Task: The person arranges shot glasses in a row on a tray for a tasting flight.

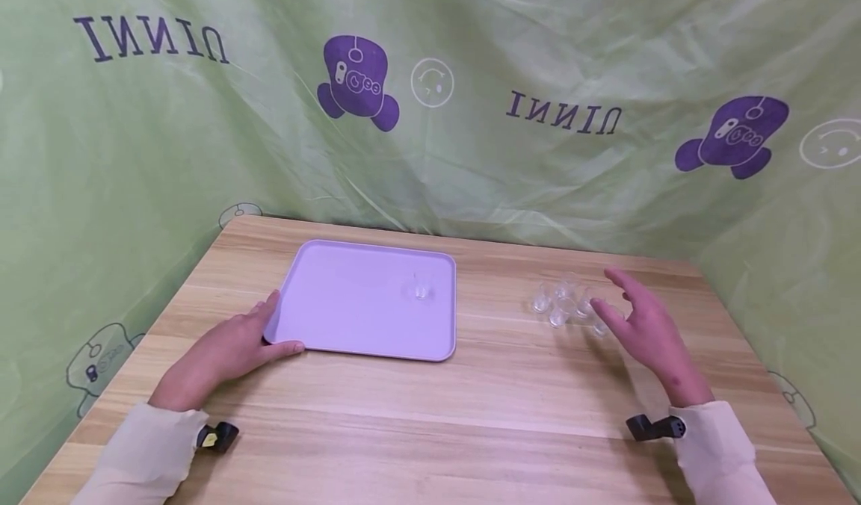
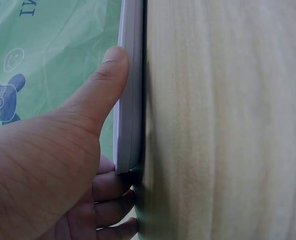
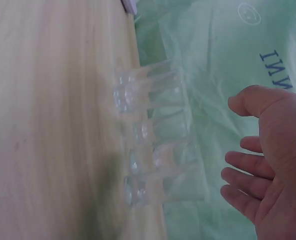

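Note:
A light purple tray [image 1: 363, 303] lies flat on the table, with one small clear glass [image 1: 421, 287] upright on its right half. My left hand [image 1: 232, 348] holds the tray's near left corner. Its thumb [image 2: 107, 75] presses along the front wall, while the other fingers reach round the left side. On the right stand several small clear shot glasses [image 1: 558, 303] in a cluster, upright and close together. Over the near right of this cluster hovers my right hand [image 1: 649, 333], thumb and fingers spread apart with nothing between them. It partly covers the rightmost glass.
The wooden table [image 1: 403, 430] ends at a green printed curtain [image 1: 471, 176] behind and at both sides. Bare wood separates the tray from the cluster. Each wrist carries a small black camera mount, such as the one [image 1: 655, 427] at the right sleeve.

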A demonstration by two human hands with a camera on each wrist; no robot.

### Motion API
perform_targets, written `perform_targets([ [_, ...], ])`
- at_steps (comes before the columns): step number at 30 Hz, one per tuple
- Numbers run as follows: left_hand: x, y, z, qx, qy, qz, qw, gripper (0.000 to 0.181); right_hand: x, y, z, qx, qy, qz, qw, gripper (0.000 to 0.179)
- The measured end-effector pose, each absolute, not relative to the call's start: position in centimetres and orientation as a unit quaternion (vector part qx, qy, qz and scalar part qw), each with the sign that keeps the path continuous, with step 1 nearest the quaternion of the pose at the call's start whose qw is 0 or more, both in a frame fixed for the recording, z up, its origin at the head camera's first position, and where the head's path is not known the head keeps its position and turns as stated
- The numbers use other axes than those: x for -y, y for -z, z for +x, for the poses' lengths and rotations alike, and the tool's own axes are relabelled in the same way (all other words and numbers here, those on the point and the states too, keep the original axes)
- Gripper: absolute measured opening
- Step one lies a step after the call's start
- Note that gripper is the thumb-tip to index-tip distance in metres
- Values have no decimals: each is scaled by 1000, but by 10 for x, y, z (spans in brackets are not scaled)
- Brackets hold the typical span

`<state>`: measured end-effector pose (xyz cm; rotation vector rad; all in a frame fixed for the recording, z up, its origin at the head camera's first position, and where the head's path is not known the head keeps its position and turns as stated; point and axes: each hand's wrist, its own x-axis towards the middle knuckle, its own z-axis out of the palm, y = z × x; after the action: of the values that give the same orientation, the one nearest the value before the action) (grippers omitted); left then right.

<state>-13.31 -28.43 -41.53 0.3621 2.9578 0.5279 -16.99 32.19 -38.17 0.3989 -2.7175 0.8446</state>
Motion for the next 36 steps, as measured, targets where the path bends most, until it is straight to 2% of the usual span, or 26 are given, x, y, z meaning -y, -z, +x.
perform_targets([
  [11,285,416,-131,-976,-172,116,59,120,-339,392,-164,942,-306,109,77,60],
  [21,285,415,-131,-974,-184,117,58,118,-344,399,-165,952,-288,92,49,57],
  [36,284,413,-130,-973,-187,120,58,115,-347,403,-164,954,-280,89,60,49],
])
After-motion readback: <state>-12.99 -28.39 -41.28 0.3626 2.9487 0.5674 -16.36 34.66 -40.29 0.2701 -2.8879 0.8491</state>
